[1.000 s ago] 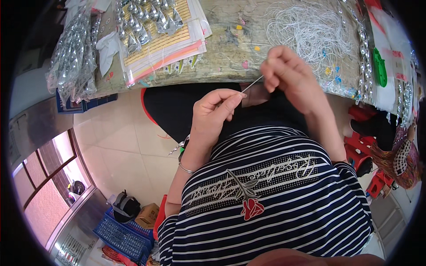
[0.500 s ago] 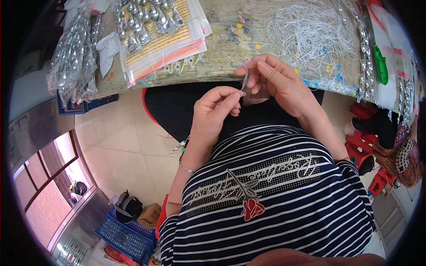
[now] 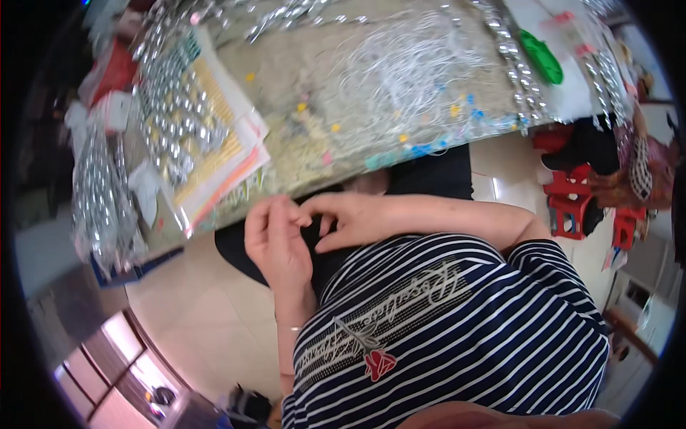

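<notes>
My left hand (image 3: 277,239) is raised at the near edge of the worktable, fingers bent and closed together. Against it, my right hand (image 3: 351,220) reaches in from the right, thumb and forefinger pinched near the left fingertips. Whatever lies between the fingers is too small and blurred to make out. Both hands are above my dark-clothed lap. On the tabletop beyond lies a loose tangle of thin white cords (image 3: 418,68). To the left, twisted silver strands (image 3: 182,121) rest on a yellow-striped printed sheet (image 3: 225,107).
A clear bag of silver twisted pieces (image 3: 103,189) hangs over the table's left edge. More silver strands (image 3: 511,57) and a green oval object (image 3: 541,57) lie at the right. Red stools (image 3: 568,207) stand on the floor at the right.
Both hands have moved left and lower in the picture and come together. The thin whitish cord seen between them before no longer shows. The view has turned, shifting the table.
</notes>
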`<action>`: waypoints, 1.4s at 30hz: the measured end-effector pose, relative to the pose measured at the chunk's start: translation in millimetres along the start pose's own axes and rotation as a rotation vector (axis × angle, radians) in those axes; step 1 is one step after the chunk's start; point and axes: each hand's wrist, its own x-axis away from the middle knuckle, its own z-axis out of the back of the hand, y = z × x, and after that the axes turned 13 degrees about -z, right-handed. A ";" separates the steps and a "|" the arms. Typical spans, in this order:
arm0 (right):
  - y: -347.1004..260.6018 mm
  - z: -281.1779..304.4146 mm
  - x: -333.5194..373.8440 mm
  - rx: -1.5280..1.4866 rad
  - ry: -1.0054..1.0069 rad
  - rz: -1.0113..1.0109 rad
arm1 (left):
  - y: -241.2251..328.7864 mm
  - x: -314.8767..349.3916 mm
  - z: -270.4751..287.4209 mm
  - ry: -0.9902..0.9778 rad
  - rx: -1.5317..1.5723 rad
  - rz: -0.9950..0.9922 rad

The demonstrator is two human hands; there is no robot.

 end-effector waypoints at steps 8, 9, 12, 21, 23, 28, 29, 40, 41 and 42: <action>15.7 -15.9 -22.5 0.149 0.042 0.130 | 16.9 -24.5 -28.8 -0.095 0.213 -0.146; 22.4 -15.0 -27.7 0.125 0.015 0.220 | 19.8 -28.0 -37.1 -0.077 0.200 -0.175; 15.2 -10.3 -20.2 0.089 0.030 0.179 | 25.0 -38.3 -48.9 -0.087 0.222 -0.238; -18.1 1.7 6.7 0.006 -0.069 0.199 | 44.7 -63.3 -84.1 -0.206 0.339 -0.336; -18.9 5.1 14.1 -0.128 -0.110 0.190 | 51.2 -68.9 -87.3 -0.192 0.321 -0.369; -24.7 14.6 30.7 -0.306 -0.093 0.174 | 53.7 -84.4 -80.5 -0.120 0.410 -0.368; -24.9 14.0 28.4 -0.321 -0.100 0.212 | 55.4 -87.0 -79.7 -0.120 0.408 -0.371; -69.2 55.6 42.5 -0.224 0.255 0.401 | 85.9 -115.2 -79.2 0.012 0.224 -0.610; -76.2 66.8 56.9 -0.237 0.314 0.329 | 81.7 -118.6 -73.4 -0.005 0.172 -0.628; -81.4 76.2 69.0 -0.251 0.365 0.257 | 76.5 -119.5 -68.9 0.000 0.169 -0.632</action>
